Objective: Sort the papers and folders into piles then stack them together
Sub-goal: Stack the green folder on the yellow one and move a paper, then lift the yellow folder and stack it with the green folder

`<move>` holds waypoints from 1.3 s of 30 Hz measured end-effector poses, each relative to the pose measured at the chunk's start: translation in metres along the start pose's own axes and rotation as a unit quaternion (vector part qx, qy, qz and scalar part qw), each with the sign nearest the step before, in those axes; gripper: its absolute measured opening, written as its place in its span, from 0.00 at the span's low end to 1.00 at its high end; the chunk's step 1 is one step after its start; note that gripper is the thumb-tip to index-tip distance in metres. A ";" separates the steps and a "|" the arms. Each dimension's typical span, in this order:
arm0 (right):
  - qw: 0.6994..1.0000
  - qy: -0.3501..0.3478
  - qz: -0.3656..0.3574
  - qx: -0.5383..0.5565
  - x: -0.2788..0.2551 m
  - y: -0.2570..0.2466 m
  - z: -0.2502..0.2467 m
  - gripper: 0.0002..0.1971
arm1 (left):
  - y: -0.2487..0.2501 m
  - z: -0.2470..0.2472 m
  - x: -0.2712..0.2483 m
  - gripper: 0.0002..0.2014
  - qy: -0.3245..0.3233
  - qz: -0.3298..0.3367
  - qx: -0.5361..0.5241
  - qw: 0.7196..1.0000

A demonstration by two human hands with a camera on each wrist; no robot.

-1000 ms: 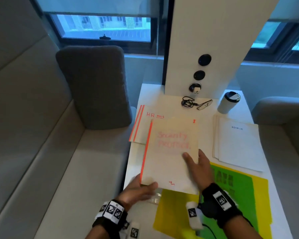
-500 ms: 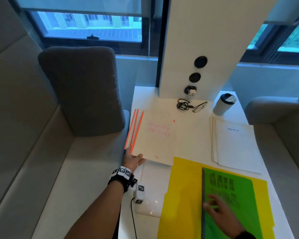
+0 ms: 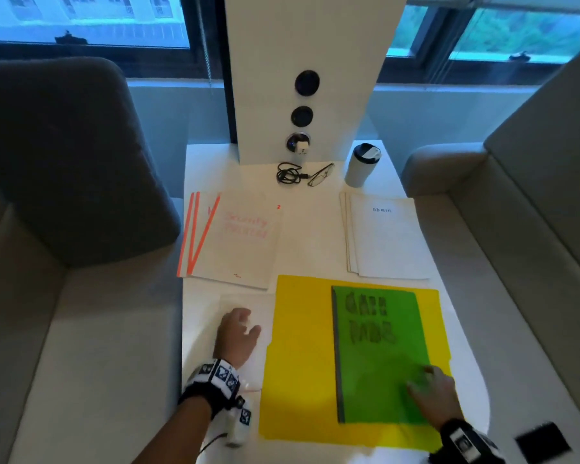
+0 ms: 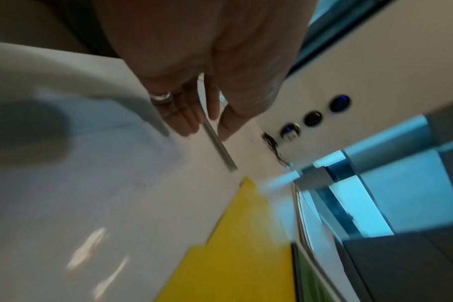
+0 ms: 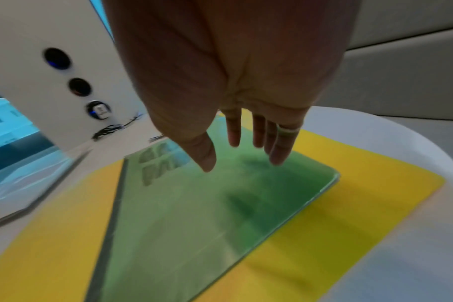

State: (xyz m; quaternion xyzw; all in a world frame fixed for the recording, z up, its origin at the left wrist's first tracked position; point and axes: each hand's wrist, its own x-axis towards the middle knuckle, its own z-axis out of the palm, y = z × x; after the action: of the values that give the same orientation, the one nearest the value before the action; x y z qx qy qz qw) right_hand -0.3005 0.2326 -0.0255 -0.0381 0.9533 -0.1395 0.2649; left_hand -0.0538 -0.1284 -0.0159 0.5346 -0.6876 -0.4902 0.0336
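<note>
Blurred, perhaps illegible green folder (image 3: 380, 360) lettering

Right hand (image 3: 433, 392) over the green folder (image 3: 379, 356), which lies on the yellow folder (image 3: 298, 346).

Grey sofas (image 3: 81, 329) flank a white table (image 3: 310, 252); a white socketed pillar (image 3: 315, 45) stands before blue-lit windows (image 3: 81, 18).

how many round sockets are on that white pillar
3, in a vertical row on the pillar's front: top socket, middle socket, and bottom socket, which has a white plug in it. The pillar's other faces are out of view.
</note>
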 end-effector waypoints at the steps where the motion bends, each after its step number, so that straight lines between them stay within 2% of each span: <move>1: 1.000 0.002 0.013 0.004 0.002 -0.006 -0.006 0.36 | -0.003 0.013 -0.014 0.24 -0.031 0.001 0.039 0.999; 3: 0.999 -0.019 0.028 0.004 0.002 -0.019 -0.017 0.45 | -0.009 0.037 -0.044 0.32 -0.050 -0.012 0.103 0.993; 5: 0.999 -0.036 0.036 0.003 -0.001 -0.029 -0.024 0.50 | -0.013 0.058 -0.069 0.38 -0.052 -0.020 0.101 0.993; 8: 0.996 -0.085 0.040 0.008 -0.007 -0.030 -0.024 0.42 | -0.013 0.082 -0.093 0.49 -0.060 -0.036 0.059 0.996; 11: 0.992 -0.111 0.059 0.019 0.005 -0.015 -0.008 0.53 | -0.006 0.090 -0.099 0.57 -0.026 -0.091 -0.006 0.995; 14: 0.988 -0.136 0.067 -0.003 0.018 0.001 0.003 0.49 | -0.005 0.091 -0.097 0.66 -0.027 -0.153 -0.073 0.985; 17: 0.997 -0.049 0.058 -0.002 0.016 -0.003 -0.011 0.48 | -0.011 0.093 -0.093 0.58 0.005 -0.205 -0.028 0.978; 20: 0.996 -0.042 0.080 -0.024 0.017 0.004 -0.035 0.48 | -0.006 0.097 -0.101 0.52 0.048 -0.235 0.120 0.963; 23: 0.997 -0.023 0.079 0.005 0.030 0.028 -0.051 0.52 | -0.002 0.107 -0.113 0.47 0.046 -0.222 0.200 0.953; 27: 0.997 -0.011 0.072 0.029 0.055 0.059 -0.067 0.58 | -0.005 0.123 -0.120 0.42 0.036 -0.206 0.168 0.963; 33: 0.998 -0.005 0.041 0.057 0.092 0.099 -0.084 0.67 | 0.005 0.137 -0.134 0.43 0.023 -0.185 0.131 0.974; 35: 0.997 -0.015 0.033 0.075 0.102 0.106 -0.091 0.64 | 0.008 0.146 -0.142 0.43 -0.005 -0.146 0.172 0.974; 36: 0.994 -0.024 0.024 0.104 0.104 0.106 -0.096 0.59 | 0.011 0.152 -0.146 0.43 -0.025 -0.122 0.192 0.973; 39: 0.979 -0.065 -0.024 0.191 0.107 0.103 -0.113 0.32 | 0.022 0.167 -0.153 0.47 -0.095 -0.069 0.195 0.974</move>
State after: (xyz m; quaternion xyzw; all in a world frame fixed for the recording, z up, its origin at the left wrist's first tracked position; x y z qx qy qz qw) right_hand -0.4504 0.3433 -0.0147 -0.0190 0.8887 -0.3228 0.3250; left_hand -0.0989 0.0945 -0.0132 0.5278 -0.7318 -0.3959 -0.1704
